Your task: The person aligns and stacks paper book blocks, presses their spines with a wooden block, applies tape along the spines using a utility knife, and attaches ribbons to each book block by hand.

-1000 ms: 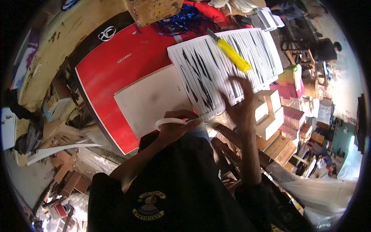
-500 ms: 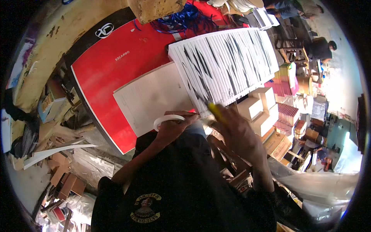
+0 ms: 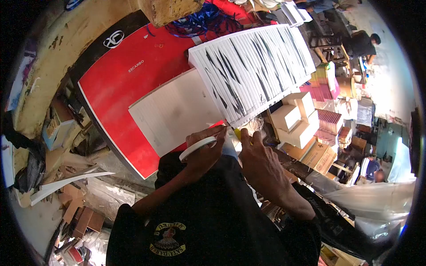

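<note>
My left hand (image 3: 205,148) is closed around a white roll of tape (image 3: 194,150), its fingertips at the near corner of the white slatted stack. In my right hand (image 3: 262,166) is the yellow cutter (image 3: 238,133), mostly hidden by my fingers, close to my left fingertips. The white slatted stack (image 3: 253,66), with dark gaps between its strips, rests on the red board (image 3: 120,84). Beside it lies a pale flat panel (image 3: 175,111). The cutter's blade is too small to make out.
Blue ribbon (image 3: 199,22) and a wooden block (image 3: 175,11) are at the board's far edge. White open boxes (image 3: 295,117) and a cardboard carton (image 3: 318,156) stand at the right. A person (image 3: 361,44) is in the right background.
My right hand has picked up the yellow cutter from the slatted stack and brought it down beside my left fingertips. My left hand still holds the tape roll.
</note>
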`<act>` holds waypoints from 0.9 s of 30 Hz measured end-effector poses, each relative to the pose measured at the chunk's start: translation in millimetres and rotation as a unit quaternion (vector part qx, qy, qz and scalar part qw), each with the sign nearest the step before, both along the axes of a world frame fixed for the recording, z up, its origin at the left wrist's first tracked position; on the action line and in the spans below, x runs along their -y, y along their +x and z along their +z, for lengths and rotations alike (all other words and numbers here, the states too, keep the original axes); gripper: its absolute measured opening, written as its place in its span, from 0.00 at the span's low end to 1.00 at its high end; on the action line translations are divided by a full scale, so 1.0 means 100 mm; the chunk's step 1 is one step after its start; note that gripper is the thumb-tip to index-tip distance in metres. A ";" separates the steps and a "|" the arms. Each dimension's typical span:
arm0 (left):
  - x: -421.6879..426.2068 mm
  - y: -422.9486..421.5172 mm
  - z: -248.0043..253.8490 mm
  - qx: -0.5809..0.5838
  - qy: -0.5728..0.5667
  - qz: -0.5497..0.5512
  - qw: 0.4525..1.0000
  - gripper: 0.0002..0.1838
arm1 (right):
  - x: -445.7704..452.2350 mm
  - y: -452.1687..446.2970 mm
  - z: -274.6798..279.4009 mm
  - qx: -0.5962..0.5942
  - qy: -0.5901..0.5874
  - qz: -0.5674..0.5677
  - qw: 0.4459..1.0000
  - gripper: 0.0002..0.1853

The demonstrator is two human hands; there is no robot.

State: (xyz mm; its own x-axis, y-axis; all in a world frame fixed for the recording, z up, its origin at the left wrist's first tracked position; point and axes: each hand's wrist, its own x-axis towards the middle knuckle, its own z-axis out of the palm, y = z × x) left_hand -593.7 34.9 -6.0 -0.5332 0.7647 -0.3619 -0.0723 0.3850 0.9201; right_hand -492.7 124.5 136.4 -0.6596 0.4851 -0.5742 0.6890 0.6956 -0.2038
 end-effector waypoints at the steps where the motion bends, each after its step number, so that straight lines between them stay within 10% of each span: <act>1: 0.02 0.04 -0.10 -0.050 0.054 0.017 0.997 0.11 | 0.01 0.01 -0.01 0.018 0.010 0.018 1.000 0.28; 9: 0.20 -0.53 -0.05 -0.121 0.116 0.067 0.984 0.10 | 0.01 0.24 0.27 0.066 -0.068 -0.007 0.996 0.20; 14: 0.44 -1.48 -0.03 -0.114 0.199 0.107 0.967 0.49 | 0.05 -0.15 -0.26 -0.258 -0.170 -0.179 0.934 0.17; 18: 0.50 -2.38 -0.21 -0.071 0.248 0.174 0.950 0.40 | 0.17 -0.82 -0.96 -0.357 -0.196 -0.141 0.903 0.16; 23: 0.47 -3.56 -1.25 -0.014 0.069 -0.003 0.998 0.16 | 0.22 -1.20 -1.45 -0.318 -0.058 -0.012 0.946 0.18; 26: 0.44 -3.69 -1.34 -0.227 -0.357 -0.210 0.881 0.21 | 0.07 -1.16 -1.25 -0.383 0.052 0.007 0.922 0.16; 27: 0.57 -3.88 -1.78 -0.209 -0.263 -0.202 0.920 0.30 | -0.06 -1.12 -1.06 -0.385 0.058 0.006 0.921 0.16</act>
State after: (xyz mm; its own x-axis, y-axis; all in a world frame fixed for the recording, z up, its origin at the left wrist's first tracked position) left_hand -981.4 -21.8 -184.3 -0.4203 0.7083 -0.5672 0.4921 0.7031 0.5133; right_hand -604.7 130.5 30.0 -0.8555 0.5033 0.1216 0.3633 0.7509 -0.5516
